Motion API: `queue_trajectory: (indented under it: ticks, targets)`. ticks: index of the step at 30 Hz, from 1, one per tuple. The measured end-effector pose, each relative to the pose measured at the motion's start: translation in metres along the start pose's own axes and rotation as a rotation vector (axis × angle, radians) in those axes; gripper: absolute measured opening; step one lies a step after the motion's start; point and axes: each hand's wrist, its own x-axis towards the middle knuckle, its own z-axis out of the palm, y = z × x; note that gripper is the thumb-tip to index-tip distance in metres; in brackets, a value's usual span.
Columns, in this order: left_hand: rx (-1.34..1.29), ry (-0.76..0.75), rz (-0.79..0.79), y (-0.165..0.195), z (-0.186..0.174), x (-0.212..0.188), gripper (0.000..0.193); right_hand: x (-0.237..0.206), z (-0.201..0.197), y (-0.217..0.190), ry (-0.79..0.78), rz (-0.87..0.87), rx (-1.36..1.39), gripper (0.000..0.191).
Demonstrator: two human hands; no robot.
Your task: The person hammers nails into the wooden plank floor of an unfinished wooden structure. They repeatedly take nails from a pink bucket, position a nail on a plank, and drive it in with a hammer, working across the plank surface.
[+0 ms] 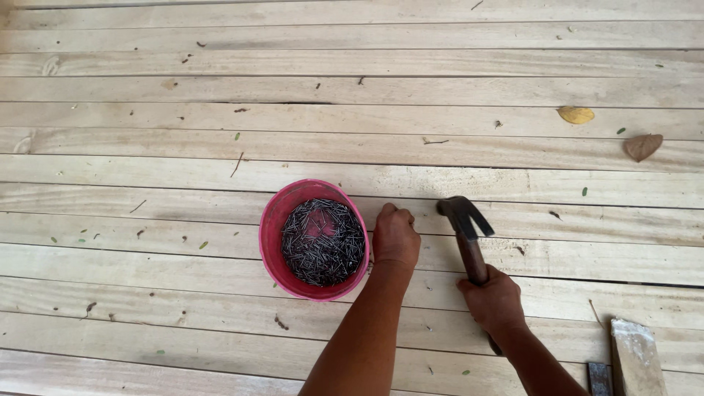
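Two hands at work: your right hand (493,299) clenches the head-heavy hammer (465,229) low on its handle; your left hand (396,236), fisted on the boards (147,176), perhaps pinches a nail.

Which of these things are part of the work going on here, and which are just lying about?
In use:
- claw hammer, held in the right hand
- pink bowl of nails, beside the left hand
- pale wooden planks

Lying about:
- two dry leaves
- wood offcut at lower right
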Motion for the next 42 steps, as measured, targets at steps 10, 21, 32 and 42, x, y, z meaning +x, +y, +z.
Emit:
queue_trajectory:
  ticks: [10,21,32,42]
  targets:
    - [-0.376,0.447,0.220,0.012,-0.085,-0.010,0.013,-0.004,0.000,-0.002,0.025,0.017,-0.007,0.034]
    - [0.044,0.342,-0.056,-0.039,-0.094,-0.011,0.026,-0.001,0.002,0.001,0.042,-0.006,0.004,0.033]
    - [0.168,0.107,-0.009,-0.040,-0.100,-0.008,0.011,-0.002,0.002,0.000,0.051,0.011,-0.037,0.032]
    - [-0.723,0.223,-0.470,-0.057,-0.114,0.004,0.014,-0.003,0.002,0.001,0.054,0.009,-0.034,0.031]
